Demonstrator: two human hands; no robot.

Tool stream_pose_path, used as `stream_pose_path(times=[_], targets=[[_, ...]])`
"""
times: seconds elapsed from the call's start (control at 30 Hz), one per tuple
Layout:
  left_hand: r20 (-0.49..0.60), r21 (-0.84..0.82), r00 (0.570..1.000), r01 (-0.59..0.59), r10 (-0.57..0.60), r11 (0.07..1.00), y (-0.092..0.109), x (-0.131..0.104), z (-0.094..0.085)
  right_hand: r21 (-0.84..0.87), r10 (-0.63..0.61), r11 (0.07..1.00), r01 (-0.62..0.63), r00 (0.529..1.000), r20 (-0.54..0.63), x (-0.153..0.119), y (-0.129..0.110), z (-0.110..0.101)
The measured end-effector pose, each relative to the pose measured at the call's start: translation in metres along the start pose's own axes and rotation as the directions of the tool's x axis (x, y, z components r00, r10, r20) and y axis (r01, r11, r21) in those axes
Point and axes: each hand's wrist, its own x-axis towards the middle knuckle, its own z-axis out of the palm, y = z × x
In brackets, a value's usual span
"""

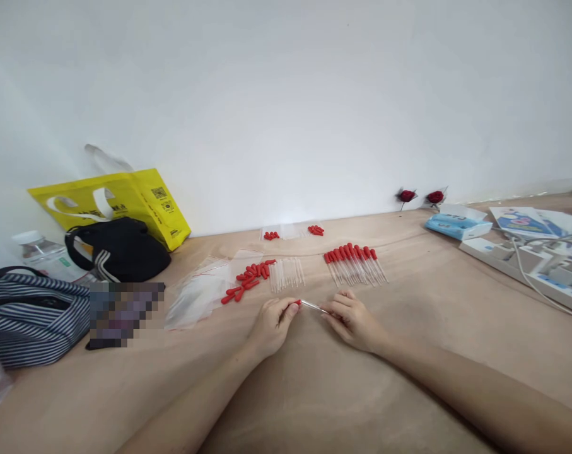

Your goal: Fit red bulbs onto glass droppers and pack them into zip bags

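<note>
My left hand (pixel 272 325) pinches a red rubber bulb (pixel 298 302), mostly covered by thumb and fingers. My right hand (pixel 354 320) grips the thin end of a clear glass dropper tube (pixel 314 307), whose other end meets the bulb. How far the tube sits inside it, I cannot tell. Beyond my left hand lies a row of bare glass tubes (pixel 287 275), with loose red bulbs (pixel 249 284) to its left. A slanted row of droppers with red bulbs (pixel 356 261) lies beyond my right hand.
Clear zip bags (pixel 200 295) lie left of the loose bulbs. More bags (pixel 292 231) and small red bulbs lie by the wall. A yellow bag (pixel 167 214), black pouch (pixel 134 249), bottle (pixel 44 252) and striped bag (pixel 40 321) stand left. Tissues (pixel 456 224) and a power strip (pixel 517 261) lie right.
</note>
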Motion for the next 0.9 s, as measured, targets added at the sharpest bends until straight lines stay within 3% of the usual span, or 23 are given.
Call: stream_pose_path(times=[0.17,0.47,0.77,0.9], targets=[[0.048,-0.107,0.999,0.013,-0.008,0.994,-0.001,0.001,-0.001,0.034,-0.026,0.999,0.025,0.999,0.025,-0.001,-0.001,0.002],[0.037,0.05,0.999,-0.036,0.035,0.998,-0.001,-0.002,-0.002,-0.041,-0.075,0.996,0.08,0.991,0.11,0.0,0.0,-0.005],[0.121,0.115,0.983,-0.153,0.139,0.981,0.0,-0.005,-0.002,-0.128,-0.159,0.977,0.172,0.982,0.107,0.002,0.005,-0.01],[0.111,0.134,0.979,-0.186,0.171,0.973,-0.002,-0.006,0.0,-0.121,-0.168,0.976,0.18,0.98,0.104,0.001,0.005,-0.009]])
